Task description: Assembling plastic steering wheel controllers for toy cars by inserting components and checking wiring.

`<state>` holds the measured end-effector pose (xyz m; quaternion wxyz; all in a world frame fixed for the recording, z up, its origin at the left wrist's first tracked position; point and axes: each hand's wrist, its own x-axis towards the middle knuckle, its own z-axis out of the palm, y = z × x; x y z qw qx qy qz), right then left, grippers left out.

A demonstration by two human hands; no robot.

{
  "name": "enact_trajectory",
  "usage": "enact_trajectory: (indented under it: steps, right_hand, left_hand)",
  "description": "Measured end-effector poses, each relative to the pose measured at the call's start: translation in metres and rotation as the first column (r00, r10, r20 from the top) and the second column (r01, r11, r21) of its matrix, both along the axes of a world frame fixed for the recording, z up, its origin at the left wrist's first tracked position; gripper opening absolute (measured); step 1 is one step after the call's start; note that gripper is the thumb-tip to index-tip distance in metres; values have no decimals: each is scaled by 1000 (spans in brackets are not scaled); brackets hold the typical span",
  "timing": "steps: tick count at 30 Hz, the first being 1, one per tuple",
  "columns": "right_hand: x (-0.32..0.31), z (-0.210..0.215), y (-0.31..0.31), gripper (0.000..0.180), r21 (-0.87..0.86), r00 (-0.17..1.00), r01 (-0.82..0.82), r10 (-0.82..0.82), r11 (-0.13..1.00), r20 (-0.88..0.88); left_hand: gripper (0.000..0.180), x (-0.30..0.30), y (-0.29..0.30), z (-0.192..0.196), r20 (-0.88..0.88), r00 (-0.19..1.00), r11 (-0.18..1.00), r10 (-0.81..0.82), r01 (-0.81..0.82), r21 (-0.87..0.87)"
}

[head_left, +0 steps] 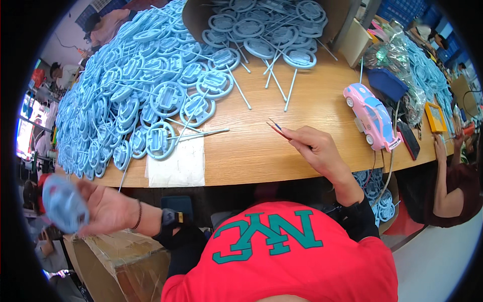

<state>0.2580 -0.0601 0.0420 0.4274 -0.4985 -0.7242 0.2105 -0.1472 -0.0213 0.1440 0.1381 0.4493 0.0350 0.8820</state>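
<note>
At the far left, past the table's front edge, my left hand is turned palm up. A light-blue oval plastic part lies against its fingers, blurred by motion and hiding the fingertips. Over the tabletop, my right hand pinches a pair of thin reddish tweezers, their tips a little apart and pointing up and left. Nothing sits between the tips. Closest to the tweezers on the table are several light-blue ring-shaped parts with long thin stems.
A large heap of blue ring parts covers the table's left. More spill from a cardboard box at the back. A white sheet lies at the front edge. A pink toy car stands right. Below my left arm is a cardboard carton.
</note>
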Motion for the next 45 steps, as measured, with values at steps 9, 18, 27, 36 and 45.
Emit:
enact_trajectory:
  steps: [9, 18, 27, 36, 45]
  right_hand:
    - [5, 3, -7, 28, -31, 1000, 16, -17, 999, -26]
    - [18, 19, -19, 30, -66, 992, 119, -122, 991, -39]
    - [30, 13, -20, 27, 24, 966, 249, -247, 968, -82]
    - [3, 36, 4, 33, 189, 943, 303, -266, 934, -198]
    - [-7, 35, 2, 26, 217, 973, 173, -132, 961, -190]
  left_hand:
    - [28, 90, 120, -17, -631, 770, 908, -92, -195, -371]
    - [53, 253, 280, -114, -979, -204, 743, -19, -658, 123]
    - [22, 244, 229, -73, -993, -32, 951, 116, -285, 121]
    - [17, 213, 60, -58, -937, 177, 932, -301, -151, -328]
    - [26, 216, 32, -82, -776, 319, 829, -544, 63, -556]
